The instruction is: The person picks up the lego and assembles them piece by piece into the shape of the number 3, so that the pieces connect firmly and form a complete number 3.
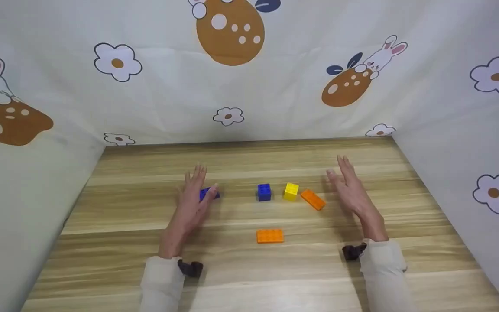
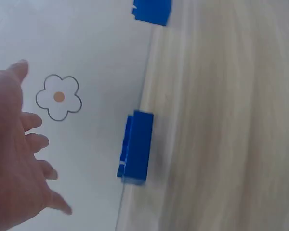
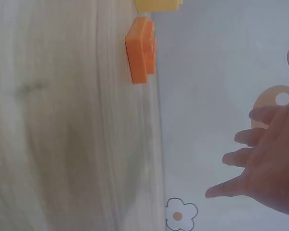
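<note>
Both hands hover over a wooden table, fingers straight, holding nothing. My left hand is right beside a flat blue brick, partly hidden behind the fingers in the head view. My right hand is a little to the right of an orange brick. Between the hands stand a blue cube brick and a yellow cube brick. A second flat orange brick lies nearer to me, in the middle.
Cloth walls printed with flowers, eggs and rabbits close in the table at the back, left and right. Bare wood stretches in front of the bricks toward the near edge.
</note>
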Action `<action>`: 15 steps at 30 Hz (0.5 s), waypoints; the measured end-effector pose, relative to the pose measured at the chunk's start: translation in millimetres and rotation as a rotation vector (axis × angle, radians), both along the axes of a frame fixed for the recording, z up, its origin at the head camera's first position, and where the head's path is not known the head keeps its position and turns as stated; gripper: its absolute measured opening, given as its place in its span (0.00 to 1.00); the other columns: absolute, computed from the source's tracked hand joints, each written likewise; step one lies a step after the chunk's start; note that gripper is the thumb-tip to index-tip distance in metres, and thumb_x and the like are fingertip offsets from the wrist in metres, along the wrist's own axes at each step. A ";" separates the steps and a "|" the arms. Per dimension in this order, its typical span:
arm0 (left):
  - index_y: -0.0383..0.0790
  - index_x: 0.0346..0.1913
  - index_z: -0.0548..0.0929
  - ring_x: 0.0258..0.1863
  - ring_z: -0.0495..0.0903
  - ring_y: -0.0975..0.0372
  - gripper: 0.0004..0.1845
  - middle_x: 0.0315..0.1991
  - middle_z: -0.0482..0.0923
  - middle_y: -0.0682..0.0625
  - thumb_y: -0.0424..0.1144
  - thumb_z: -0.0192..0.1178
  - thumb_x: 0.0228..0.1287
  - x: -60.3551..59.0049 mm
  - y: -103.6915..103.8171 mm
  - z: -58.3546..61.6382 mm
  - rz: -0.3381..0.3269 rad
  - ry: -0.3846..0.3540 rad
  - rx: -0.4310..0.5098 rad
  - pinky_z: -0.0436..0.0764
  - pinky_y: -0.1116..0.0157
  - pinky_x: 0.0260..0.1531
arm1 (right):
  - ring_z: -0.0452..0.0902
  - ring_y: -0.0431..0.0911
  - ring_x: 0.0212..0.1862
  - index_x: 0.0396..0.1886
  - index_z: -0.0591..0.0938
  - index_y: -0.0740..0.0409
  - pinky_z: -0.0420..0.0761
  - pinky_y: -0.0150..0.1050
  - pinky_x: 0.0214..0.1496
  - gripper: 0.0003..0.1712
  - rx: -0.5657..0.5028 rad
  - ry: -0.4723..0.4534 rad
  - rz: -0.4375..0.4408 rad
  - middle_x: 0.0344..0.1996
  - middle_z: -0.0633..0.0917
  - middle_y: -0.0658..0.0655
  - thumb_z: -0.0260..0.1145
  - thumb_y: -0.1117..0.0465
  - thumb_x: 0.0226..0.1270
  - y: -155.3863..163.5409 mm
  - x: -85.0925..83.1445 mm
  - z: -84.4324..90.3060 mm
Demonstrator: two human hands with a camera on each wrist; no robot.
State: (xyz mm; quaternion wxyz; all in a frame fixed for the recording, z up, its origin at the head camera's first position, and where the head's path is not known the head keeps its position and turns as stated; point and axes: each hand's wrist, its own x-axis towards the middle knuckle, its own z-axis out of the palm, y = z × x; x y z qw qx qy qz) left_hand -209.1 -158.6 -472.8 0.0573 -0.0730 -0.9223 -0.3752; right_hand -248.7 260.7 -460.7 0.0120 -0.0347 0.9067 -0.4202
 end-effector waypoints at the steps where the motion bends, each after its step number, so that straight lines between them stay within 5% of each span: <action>1: 0.43 0.80 0.49 0.81 0.34 0.42 0.37 0.83 0.41 0.44 0.57 0.43 0.79 1.2 1.4 1.9 -0.015 -0.002 0.063 0.34 0.32 0.73 | 0.31 0.60 0.82 0.82 0.45 0.50 0.35 0.65 0.80 0.44 -0.030 -0.002 -0.002 0.82 0.38 0.58 0.44 0.35 0.78 -0.2 0.3 -0.5; 10: 0.48 0.78 0.60 0.77 0.59 0.45 0.30 0.78 0.59 0.43 0.54 0.46 0.79 7.8 13.1 0.6 -0.091 -0.099 0.481 0.59 0.43 0.75 | 0.58 0.57 0.77 0.78 0.61 0.56 0.62 0.56 0.77 0.35 -0.346 0.061 -0.018 0.77 0.63 0.64 0.52 0.45 0.79 -5.6 3.4 3.4; 15: 0.49 0.73 0.68 0.71 0.70 0.52 0.30 0.69 0.73 0.47 0.56 0.53 0.74 7.1 22.4 -4.0 -0.108 -0.160 0.555 0.68 0.48 0.72 | 0.68 0.51 0.71 0.73 0.68 0.57 0.72 0.33 0.68 0.32 -0.359 0.067 -0.017 0.72 0.72 0.60 0.57 0.46 0.77 -8.5 3.6 5.6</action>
